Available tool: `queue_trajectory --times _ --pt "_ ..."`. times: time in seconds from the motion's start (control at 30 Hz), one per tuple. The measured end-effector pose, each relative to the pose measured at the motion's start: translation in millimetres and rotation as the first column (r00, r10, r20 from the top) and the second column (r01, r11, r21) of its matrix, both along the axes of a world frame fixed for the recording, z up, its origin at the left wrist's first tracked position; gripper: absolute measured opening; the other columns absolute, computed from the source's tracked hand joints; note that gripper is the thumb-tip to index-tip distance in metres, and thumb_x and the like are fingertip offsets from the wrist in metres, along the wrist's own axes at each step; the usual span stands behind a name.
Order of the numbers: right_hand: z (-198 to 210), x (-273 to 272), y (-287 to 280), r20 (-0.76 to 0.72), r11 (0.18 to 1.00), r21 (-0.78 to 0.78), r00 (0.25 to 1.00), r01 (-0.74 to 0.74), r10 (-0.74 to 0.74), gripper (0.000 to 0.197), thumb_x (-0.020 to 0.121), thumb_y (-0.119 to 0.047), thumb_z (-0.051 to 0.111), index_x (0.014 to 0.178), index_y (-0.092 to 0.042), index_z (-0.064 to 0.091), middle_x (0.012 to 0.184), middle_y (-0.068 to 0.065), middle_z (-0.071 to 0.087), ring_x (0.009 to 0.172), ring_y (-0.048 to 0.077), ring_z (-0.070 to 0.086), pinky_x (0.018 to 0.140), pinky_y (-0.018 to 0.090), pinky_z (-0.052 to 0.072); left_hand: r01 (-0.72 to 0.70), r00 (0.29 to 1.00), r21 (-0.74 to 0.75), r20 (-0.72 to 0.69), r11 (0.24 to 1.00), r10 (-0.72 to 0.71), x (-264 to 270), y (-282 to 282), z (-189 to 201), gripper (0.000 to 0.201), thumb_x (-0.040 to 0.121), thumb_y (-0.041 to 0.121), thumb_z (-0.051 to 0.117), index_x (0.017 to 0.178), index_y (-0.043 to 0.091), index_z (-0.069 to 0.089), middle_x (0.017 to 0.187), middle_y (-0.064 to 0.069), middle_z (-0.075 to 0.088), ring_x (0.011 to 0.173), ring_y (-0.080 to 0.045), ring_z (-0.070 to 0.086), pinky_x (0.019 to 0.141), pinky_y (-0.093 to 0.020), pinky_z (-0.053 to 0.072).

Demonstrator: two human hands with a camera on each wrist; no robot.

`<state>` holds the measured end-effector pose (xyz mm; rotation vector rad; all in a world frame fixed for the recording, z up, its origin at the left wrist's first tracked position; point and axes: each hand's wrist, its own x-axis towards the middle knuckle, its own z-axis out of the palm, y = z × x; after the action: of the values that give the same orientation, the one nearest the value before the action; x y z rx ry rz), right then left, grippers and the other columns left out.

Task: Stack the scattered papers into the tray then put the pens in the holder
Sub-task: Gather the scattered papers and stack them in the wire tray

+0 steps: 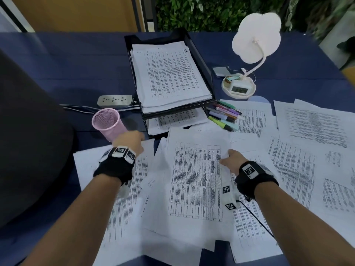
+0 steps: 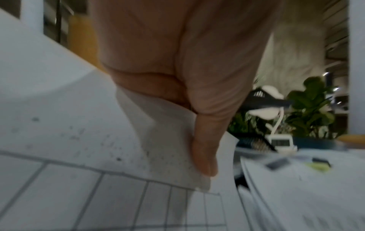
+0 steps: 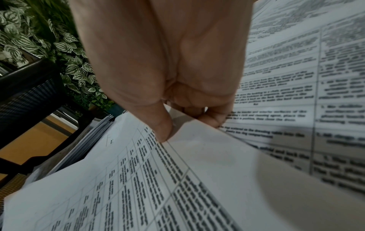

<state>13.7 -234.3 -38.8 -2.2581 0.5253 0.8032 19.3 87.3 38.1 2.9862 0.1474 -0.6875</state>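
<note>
Both hands are working on one printed sheet with a table on it (image 1: pixel 196 181), which is lying on top of the scattered papers (image 1: pixel 299 166) near me. I am seeing the left hand (image 1: pixel 130 141) pinching the left edge of this sheet between thumb (image 2: pixel 205 150) and fingers, and the right hand (image 1: pixel 229 160) pinching the right edge, thumb (image 3: pixel 160 125) on top and fingers (image 3: pixel 213 118) curled under the paper. How many loose sheets are covering the blue table (image 1: pixel 67 60) I cannot count, because they are overlapping. One black tray (image 1: pixel 199 54) with two levels is standing at the far middle; its upper level is holding a thick stack (image 1: pixel 169 77), and more paper is sitting in the lower level. One pink mesh holder (image 1: pixel 107 121) is standing upright just beyond the left hand. About six or seven coloured pens (image 1: pixel 223 116) are lying together right of the tray, on a sheet. One power strip (image 1: pixel 115 100) and one white lamp (image 1: pixel 255 37) are also standing on the table.
</note>
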Motion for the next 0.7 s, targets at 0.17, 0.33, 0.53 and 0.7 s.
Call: queue_trajectory --times 0.17,0.33,0.53,0.7 --pt "3 -1 1 -0.008 1.000 -0.014 1.000 -0.011 0.011 0.069 0.095 -0.020 0.054 0.149 -0.003 0.015 0.157 0.012 0.018 0.143 0.029 0.024 0.115 0.034 0.025 0.067 0.966 0.026 0.247 0.997 -0.072 11 -19 68 0.013 0.086 0.013 0.053 0.085 0.022 0.063 0.083 0.001 0.060 0.073 -0.020 0.058 0.064 -0.031 0.045" --pt "5 -1 2 -0.011 0.999 -0.021 1.000 -0.028 0.028 0.068 0.096 -0.021 0.053 0.149 -0.003 0.015 0.157 0.012 0.019 0.142 0.028 0.024 0.114 0.033 0.025 0.136 0.883 -0.017 0.455 0.991 -0.113 13 -32 134 0.012 0.087 0.018 0.058 0.079 0.024 0.065 0.074 0.004 0.061 0.070 -0.019 0.055 0.064 -0.031 0.039" --pt "1 0 0 -0.020 1.000 -0.007 1.000 -0.009 0.009 0.064 0.097 -0.019 0.050 0.150 -0.005 0.017 0.156 0.011 0.023 0.141 0.027 0.027 0.115 0.035 0.025 0.304 0.721 -0.167 0.684 0.938 -0.112 12 -36 188 0.004 0.085 0.025 0.068 0.084 0.022 0.071 0.075 0.003 0.065 0.073 -0.017 0.058 0.073 -0.033 0.049" --pt "2 -2 -1 -0.028 0.999 0.033 0.999 0.031 -0.030 0.063 0.097 -0.016 0.048 0.150 -0.006 0.016 0.156 0.009 0.023 0.142 0.027 0.027 0.116 0.037 0.024 0.376 0.750 -0.324 0.656 0.868 -0.081 11 -40 212 0.006 0.077 0.023 0.075 0.081 0.020 0.072 0.070 0.007 0.061 0.059 -0.001 0.049 0.055 -0.009 0.037"
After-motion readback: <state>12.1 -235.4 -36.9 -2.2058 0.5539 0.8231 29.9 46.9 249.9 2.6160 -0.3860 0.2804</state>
